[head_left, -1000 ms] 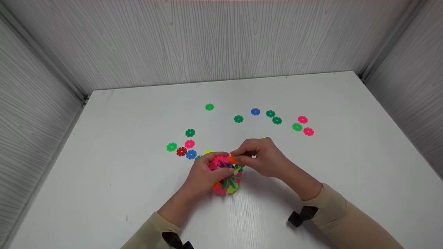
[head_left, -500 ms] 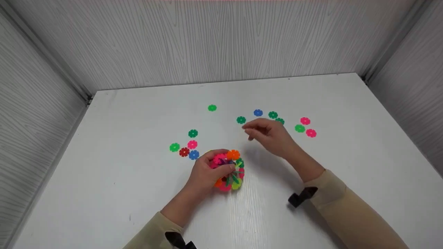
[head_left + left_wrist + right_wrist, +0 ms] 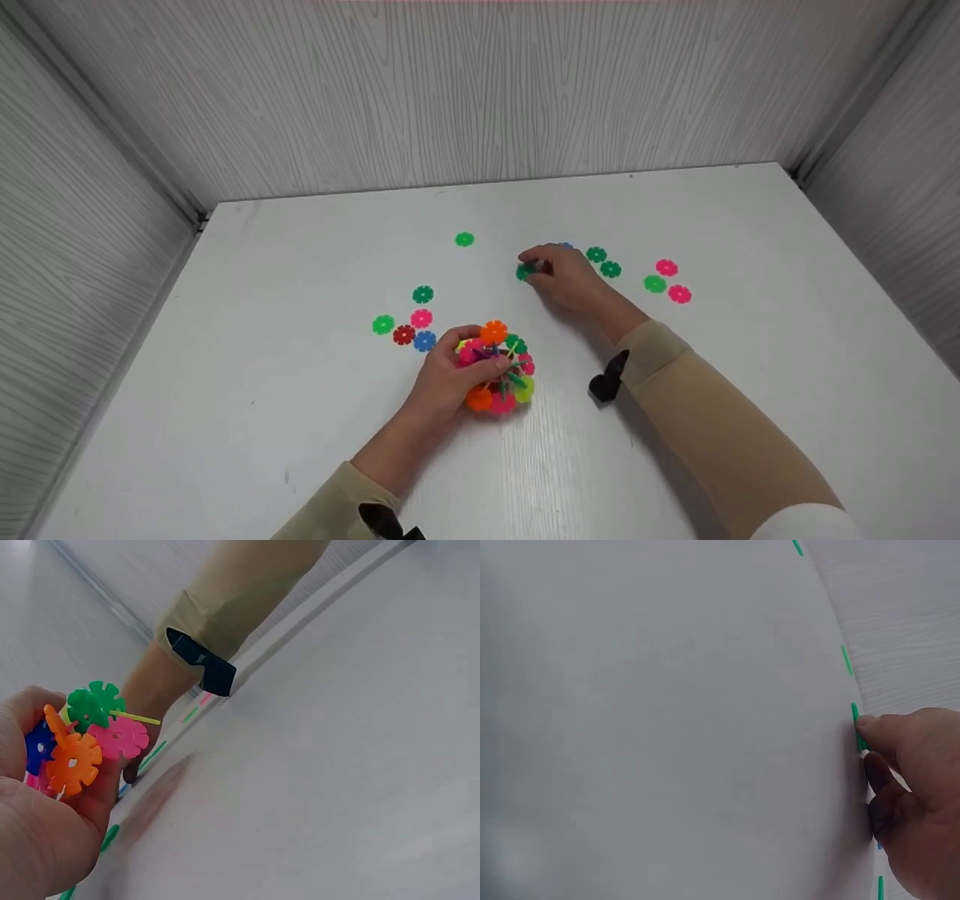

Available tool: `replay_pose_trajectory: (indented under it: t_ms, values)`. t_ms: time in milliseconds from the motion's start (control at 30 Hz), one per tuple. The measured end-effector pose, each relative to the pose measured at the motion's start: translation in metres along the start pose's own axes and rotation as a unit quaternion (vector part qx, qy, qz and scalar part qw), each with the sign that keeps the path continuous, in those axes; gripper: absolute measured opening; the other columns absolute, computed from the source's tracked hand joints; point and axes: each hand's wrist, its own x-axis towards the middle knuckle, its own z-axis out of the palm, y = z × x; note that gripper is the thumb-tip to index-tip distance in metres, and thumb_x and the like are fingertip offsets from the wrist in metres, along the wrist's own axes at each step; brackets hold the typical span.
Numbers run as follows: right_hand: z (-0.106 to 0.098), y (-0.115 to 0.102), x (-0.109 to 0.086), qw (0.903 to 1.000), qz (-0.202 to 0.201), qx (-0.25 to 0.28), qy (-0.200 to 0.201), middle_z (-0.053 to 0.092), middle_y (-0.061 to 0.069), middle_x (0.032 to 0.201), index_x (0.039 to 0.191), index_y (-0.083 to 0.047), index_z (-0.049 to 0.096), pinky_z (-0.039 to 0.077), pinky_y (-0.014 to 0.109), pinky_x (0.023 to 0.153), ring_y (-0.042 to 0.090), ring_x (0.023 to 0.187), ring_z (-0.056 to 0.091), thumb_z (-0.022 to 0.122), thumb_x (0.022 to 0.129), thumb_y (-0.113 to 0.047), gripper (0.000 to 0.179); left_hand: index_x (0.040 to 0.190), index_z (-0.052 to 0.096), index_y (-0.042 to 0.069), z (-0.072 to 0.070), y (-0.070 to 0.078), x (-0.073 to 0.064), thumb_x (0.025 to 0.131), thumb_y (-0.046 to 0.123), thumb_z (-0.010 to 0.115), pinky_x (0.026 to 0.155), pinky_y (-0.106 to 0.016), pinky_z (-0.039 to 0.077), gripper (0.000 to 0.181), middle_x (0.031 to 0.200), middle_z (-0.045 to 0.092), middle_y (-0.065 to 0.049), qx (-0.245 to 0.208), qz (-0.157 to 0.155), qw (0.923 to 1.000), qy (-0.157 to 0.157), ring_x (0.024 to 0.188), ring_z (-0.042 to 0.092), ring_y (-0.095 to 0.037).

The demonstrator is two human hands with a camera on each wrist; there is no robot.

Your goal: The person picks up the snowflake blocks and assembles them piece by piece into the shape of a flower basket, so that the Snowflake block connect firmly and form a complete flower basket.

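Looks like a small walled work booth; cannot tell whether in a lab or a workshop. Closed in by grey-white wood-grain panels at nine, twelve and three o'clock, with grey strips in the corners at ten and two, around a plain white table.

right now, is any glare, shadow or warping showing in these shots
Head view: a pale sheen on the table below the cluster of flower pieces, soft shadow below the right hand; left wrist view: a blurry brownish shadow across the table, the cluster's colours clear; right wrist view: the table's edge bows, likely lens distortion, and the held green piece shows only as a thin strip.
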Motion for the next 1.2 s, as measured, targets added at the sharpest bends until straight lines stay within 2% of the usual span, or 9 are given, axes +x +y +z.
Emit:
replay_pose_trajectory:
  t_ms: [200, 367, 533, 667, 800, 933, 1200]
  values:
    - [-0.003, -0.002, -0.018, 0.9994, 0.005, -0.001, -0.033, 0.065, 0.004, 0.125, 0.133, -0.018, 0.072, 0.054, 0.038, 0.102, 0.025, 0.112, 0.058, 0.073, 0.103, -0.023, 0.031, 0.146, 0.044, 0.011, 0.003, 0.000, 0.001, 0.088, 0.016, 0.088, 0.100, -0.038, 0.058, 0.073, 0.141, 0.059, -0.014, -0.016, -0.002, 0.9999, 0.000, 0.132, 0.059, -0.029]
    - [-0.009, -0.003, -0.042, 0.9982, -0.006, 0.048, -0.035, 0.071, 0.000, 0.113, 0.118, -0.020, 0.077, 0.058, 0.034, 0.091, 0.024, 0.104, 0.063, 0.074, 0.103, -0.022, 0.016, 0.146, 0.043, 0.012, 0.002, 0.001, 0.002, 0.089, 0.019, 0.087, 0.101, -0.038, 0.057, 0.072, 0.141, 0.058, -0.012, 0.010, 0.005, 0.9998, 0.015, 0.134, 0.057, -0.028]
    - [-0.016, -0.014, -0.072, 0.9899, -0.049, 0.132, -0.020, 0.073, 0.003, 0.103, 0.112, -0.017, 0.075, 0.062, 0.035, 0.080, 0.028, 0.090, 0.069, 0.074, 0.102, -0.022, 0.011, 0.147, 0.044, 0.014, 0.002, 0.001, 0.003, 0.090, 0.021, 0.087, 0.102, -0.038, 0.057, 0.072, 0.142, 0.058, -0.011, 0.030, 0.002, 0.9990, 0.033, 0.135, 0.055, -0.027]
    - [-0.016, -0.029, -0.094, 0.9790, -0.099, 0.176, -0.028, 0.075, 0.005, 0.099, 0.113, -0.015, 0.076, 0.064, 0.036, 0.081, 0.028, 0.086, 0.073, 0.074, 0.102, -0.019, 0.012, 0.146, 0.043, 0.014, 0.003, 0.001, 0.003, 0.089, 0.020, 0.087, 0.103, -0.037, 0.056, 0.073, 0.142, 0.058, -0.011, 0.023, 0.003, 0.9992, 0.033, 0.135, 0.055, -0.027]
    - [-0.010, -0.041, -0.104, 0.9720, -0.141, 0.185, -0.033, 0.075, 0.004, 0.100, 0.115, -0.012, 0.077, 0.064, 0.034, 0.082, 0.025, 0.083, 0.073, 0.073, 0.103, -0.015, 0.013, 0.145, 0.042, 0.013, 0.003, 0.000, 0.002, 0.089, 0.019, 0.087, 0.102, -0.037, 0.057, 0.073, 0.142, 0.058, -0.011, 0.017, 0.013, 0.9995, 0.023, 0.134, 0.056, -0.027]
    - [-0.005, -0.046, -0.108, 0.9705, -0.163, 0.176, -0.023, 0.075, 0.003, 0.099, 0.114, -0.011, 0.077, 0.064, 0.032, 0.080, 0.022, 0.081, 0.073, 0.073, 0.102, -0.013, 0.013, 0.144, 0.042, 0.013, 0.003, -0.001, 0.002, 0.088, 0.021, 0.088, 0.102, -0.037, 0.057, 0.072, 0.141, 0.058, -0.011, 0.022, 0.020, 0.9993, 0.021, 0.134, 0.056, -0.027]
    - [0.001, -0.050, -0.111, 0.9670, -0.202, 0.155, -0.021, 0.077, 0.000, 0.101, 0.112, -0.010, 0.080, 0.063, 0.030, 0.076, 0.020, 0.080, 0.073, 0.076, 0.099, -0.009, 0.013, 0.141, 0.046, 0.015, 0.004, -0.003, 0.002, 0.087, 0.023, 0.089, 0.099, -0.037, 0.058, 0.069, 0.138, 0.059, -0.009, 0.042, 0.036, 0.9976, 0.042, 0.133, 0.057, -0.026]
